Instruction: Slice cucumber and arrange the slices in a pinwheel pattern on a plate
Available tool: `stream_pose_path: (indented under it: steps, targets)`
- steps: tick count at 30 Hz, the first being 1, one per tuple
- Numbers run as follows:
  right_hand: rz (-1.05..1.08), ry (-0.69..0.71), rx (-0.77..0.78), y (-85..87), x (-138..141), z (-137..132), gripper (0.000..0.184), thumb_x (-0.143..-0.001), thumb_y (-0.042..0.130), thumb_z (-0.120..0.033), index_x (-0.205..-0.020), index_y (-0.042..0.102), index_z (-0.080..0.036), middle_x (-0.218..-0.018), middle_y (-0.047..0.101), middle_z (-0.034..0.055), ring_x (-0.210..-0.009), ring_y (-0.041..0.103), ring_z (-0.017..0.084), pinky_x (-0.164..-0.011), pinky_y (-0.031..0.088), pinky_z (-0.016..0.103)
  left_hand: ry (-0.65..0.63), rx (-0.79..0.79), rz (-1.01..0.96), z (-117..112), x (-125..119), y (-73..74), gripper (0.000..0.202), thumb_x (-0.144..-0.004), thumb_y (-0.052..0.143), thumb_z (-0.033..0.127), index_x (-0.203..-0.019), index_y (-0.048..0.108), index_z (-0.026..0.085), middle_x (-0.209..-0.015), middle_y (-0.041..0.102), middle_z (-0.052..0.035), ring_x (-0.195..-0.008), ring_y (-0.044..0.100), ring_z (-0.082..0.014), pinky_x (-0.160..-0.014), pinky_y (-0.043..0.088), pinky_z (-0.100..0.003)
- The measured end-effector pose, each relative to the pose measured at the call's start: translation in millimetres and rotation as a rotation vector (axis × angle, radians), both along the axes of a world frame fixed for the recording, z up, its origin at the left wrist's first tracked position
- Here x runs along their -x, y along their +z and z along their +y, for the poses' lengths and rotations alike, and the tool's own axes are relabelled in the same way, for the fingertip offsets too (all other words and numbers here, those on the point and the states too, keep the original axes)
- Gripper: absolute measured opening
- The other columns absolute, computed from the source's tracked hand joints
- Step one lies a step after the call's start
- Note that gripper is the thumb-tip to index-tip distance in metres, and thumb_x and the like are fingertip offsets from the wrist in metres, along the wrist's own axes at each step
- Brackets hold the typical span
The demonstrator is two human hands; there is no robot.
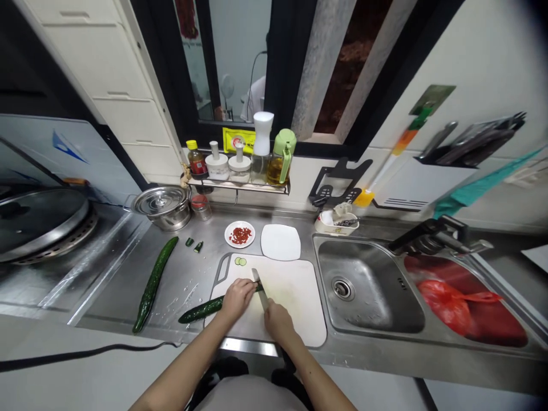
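Note:
A long dark-green cucumber (201, 311) lies across the left part of the white cutting board (299, 308), one end sticking out past its edge. My left hand (237, 299) is closed over it near the cut end. In my right hand (278, 323) is a kitchen knife (259, 284), its blade at the cucumber's right end beside my left fingers. Two thin cucumber slices (240, 261) rest near the board's top left corner. A second whole cucumber (154, 285) lies on the steel counter to the left, with cut-off cucumber ends (198, 246) behind it.
Behind the board stand a plate of chopped red chili (227, 235) and a white square plate (280, 242). The sink (368, 285) is to the right, with a red plastic bag (445, 305) beyond. A lidded steel pot (169, 214) and a condiment rack (244, 185) are at the back.

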State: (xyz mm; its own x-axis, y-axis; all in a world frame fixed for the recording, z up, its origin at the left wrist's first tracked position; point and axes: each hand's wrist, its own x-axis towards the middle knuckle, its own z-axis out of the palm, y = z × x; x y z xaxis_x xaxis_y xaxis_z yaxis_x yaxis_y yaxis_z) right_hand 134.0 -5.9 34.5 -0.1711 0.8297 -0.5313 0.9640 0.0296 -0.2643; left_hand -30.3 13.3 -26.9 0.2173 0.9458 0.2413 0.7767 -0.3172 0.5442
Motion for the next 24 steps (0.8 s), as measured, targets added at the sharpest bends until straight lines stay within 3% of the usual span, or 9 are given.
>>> stream_pose_path:
  steps: [6,10,12,16,20,24]
  targets:
    - [-0.070,0.069,-0.089,8.1,-21,4,0.033,-0.093,0.036,-0.014,-0.119,0.057,-0.018,-0.099,0.071,0.0116,-0.094,0.067,0.023,-0.072,0.040,0.029,0.109,0.087,-0.114,0,1,8.4,0.024,-0.092,0.051,0.032,-0.103,0.070,0.023,-0.102,0.071,-0.0054,-0.096,0.063,-0.0201,-0.090,0.048,-0.035]
    - [-0.200,0.128,-0.249,23.0,-41,12,0.044,-0.092,0.034,-0.007,-0.128,0.054,-0.023,-0.093,0.070,0.0094,-0.090,0.065,0.021,-0.073,0.036,0.029,0.361,0.090,-0.400,12,10,22.9,0.032,-0.091,0.049,0.036,-0.108,0.069,0.018,-0.110,0.070,-0.0088,-0.102,0.064,-0.0207,-0.093,0.048,-0.034]
    - [-0.236,0.160,-0.369,30.4,-50,17,0.043,-0.093,0.036,-0.009,-0.127,0.056,-0.024,-0.095,0.069,0.0103,-0.093,0.063,0.021,-0.077,0.035,0.031,0.427,0.128,-0.539,24,13,33.8,0.036,-0.091,0.047,0.038,-0.110,0.068,0.016,-0.110,0.071,-0.0095,-0.098,0.065,-0.0197,-0.089,0.050,-0.033]
    - [-0.255,0.201,-0.545,40.6,-63,25,0.045,-0.092,0.043,-0.012,-0.134,0.054,-0.024,-0.100,0.066,0.0115,-0.096,0.057,0.023,-0.080,0.031,0.034,0.284,0.227,-0.605,45,12,53.3,0.036,-0.088,0.050,0.039,-0.105,0.070,0.015,-0.107,0.072,-0.0090,-0.096,0.066,-0.0195,-0.089,0.051,-0.031]
    - [-0.252,0.238,-0.614,44.2,-65,27,0.045,-0.092,0.045,-0.013,-0.135,0.054,-0.025,-0.096,0.065,0.0106,-0.093,0.054,0.023,-0.080,0.028,0.034,0.100,0.352,-0.498,53,4,62.8,0.036,-0.083,0.058,0.039,-0.109,0.071,0.017,-0.106,0.073,-0.0072,-0.089,0.067,-0.0191,-0.085,0.051,-0.029]
    - [-0.240,0.252,-0.632,42.1,-64,23,0.044,-0.092,0.047,-0.014,-0.133,0.056,-0.025,-0.095,0.065,0.0100,-0.091,0.053,0.023,-0.078,0.028,0.035,0.033,0.381,-0.325,50,0,70.2,0.030,-0.078,0.063,0.040,-0.098,0.074,0.020,-0.104,0.073,-0.0059,-0.092,0.066,-0.0201,-0.085,0.049,-0.029]
